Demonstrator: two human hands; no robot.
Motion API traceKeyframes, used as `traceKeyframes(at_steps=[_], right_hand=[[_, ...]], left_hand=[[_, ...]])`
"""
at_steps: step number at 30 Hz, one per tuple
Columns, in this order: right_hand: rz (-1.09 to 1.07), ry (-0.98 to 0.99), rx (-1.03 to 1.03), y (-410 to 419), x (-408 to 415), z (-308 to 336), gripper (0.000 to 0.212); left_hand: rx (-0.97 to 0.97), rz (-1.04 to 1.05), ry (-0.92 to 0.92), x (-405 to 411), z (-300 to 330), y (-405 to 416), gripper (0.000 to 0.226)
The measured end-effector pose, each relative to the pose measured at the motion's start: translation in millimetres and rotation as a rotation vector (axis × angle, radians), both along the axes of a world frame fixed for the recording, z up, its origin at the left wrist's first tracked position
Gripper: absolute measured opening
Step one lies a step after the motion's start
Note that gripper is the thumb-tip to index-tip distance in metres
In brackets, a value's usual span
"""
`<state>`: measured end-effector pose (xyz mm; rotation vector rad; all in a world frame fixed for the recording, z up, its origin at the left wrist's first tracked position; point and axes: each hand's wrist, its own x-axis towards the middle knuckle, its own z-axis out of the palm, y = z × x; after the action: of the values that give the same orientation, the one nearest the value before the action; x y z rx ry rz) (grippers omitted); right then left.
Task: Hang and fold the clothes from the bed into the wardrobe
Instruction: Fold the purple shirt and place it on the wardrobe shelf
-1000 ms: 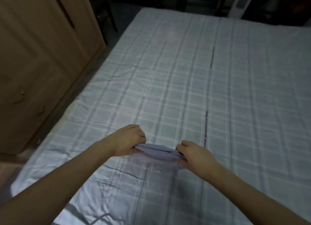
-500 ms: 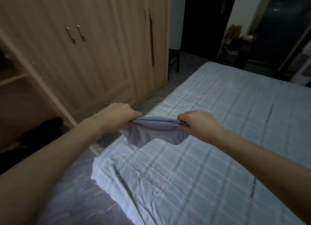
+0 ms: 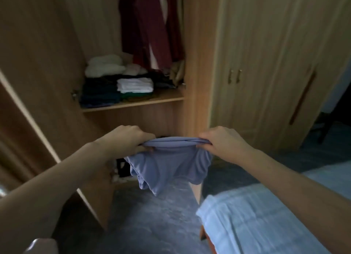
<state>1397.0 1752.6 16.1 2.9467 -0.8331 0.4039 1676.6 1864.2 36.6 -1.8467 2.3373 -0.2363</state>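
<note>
Garment (image 3: 169, 166) now facing wardrobe (image 3: 191, 105) (hands (image 3: 127, 139) gripping ends)

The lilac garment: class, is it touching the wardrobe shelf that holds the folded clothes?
Apart. The head view shows the lilac garment hanging from both hands, well below the shelf.

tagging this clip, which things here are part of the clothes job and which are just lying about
Part of the job:
- folded lilac cloth garment, held by left hand and right hand
- open wooden wardrobe shelf
- checked pale blue bed

Just there:
- closed wooden wardrobe doors
- hanging dark red clothes
</note>
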Motion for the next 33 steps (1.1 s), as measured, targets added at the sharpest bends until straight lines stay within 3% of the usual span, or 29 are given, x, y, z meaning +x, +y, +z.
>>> traceKeyframes(at_steps=[9,13,17,23,29,33], right_hand=[[0.174,-0.144,0.045,-48,197,28,0.004],[0.196,-0.136,0.042,-77,254,36,0.009],[0.19,-0.105,0.015,-131,305,40,0.02],[0.188,-0.232,-0.003,-236,375,48,0.029],[0.149,-0.534,0.217,-318,445,36,0.017],[0.021,-0.738,0.386,-366,494,25,0.008]], left_hand=[[-0.086,0.284,0.059,156,35,28,0.018],[-0.126,0.368,0.076,211,41,2,0.028],[-0.104,0.417,0.076,263,42,-51,0.038],[-0.155,0.348,0.258,340,56,-154,0.022],[-0.262,0.367,0.278,411,58,-248,0.023],[-0.262,0.323,0.396,463,44,-321,0.023]])
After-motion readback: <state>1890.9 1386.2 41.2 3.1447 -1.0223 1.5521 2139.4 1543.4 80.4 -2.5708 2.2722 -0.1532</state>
